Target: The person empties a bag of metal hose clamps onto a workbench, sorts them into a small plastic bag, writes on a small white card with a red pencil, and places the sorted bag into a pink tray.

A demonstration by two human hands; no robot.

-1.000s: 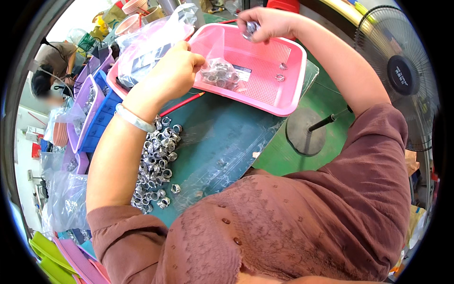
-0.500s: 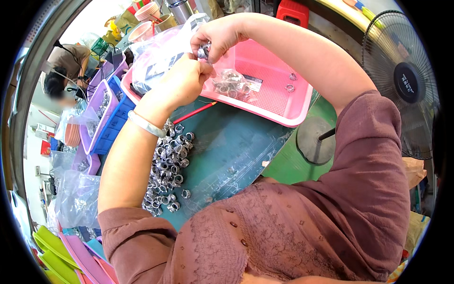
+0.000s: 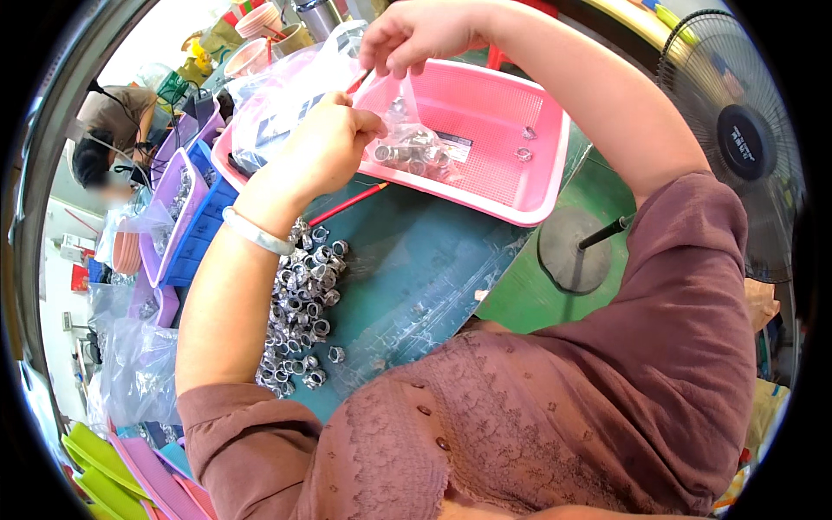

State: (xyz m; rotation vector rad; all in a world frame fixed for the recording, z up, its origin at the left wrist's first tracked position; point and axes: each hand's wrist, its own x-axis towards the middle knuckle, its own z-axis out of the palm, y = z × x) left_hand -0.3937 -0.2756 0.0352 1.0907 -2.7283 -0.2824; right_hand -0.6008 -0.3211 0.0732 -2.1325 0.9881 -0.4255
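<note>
At the upper centre of the frame, the left hand (image 3: 328, 143) pinches the near edge of a clear bag (image 3: 406, 132), which rests with metal rings (image 3: 418, 156) inside the pink tray (image 3: 494, 121). The right hand (image 3: 425, 39) hovers at its mouth, fingers curled; whether it grips the bag cannot be told. Holding the mouth wide would likely stop the bag folding shut. Leftward, the left forearm (image 3: 230, 303) partly hides a ring heap (image 3: 305, 303) on the counter (image 3: 412, 247).

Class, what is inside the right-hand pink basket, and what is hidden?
The pink basket shows a clear bag of metal rings, two loose rings and a pale label. Whatever lies beneath the bagged rings cannot be seen.
</note>
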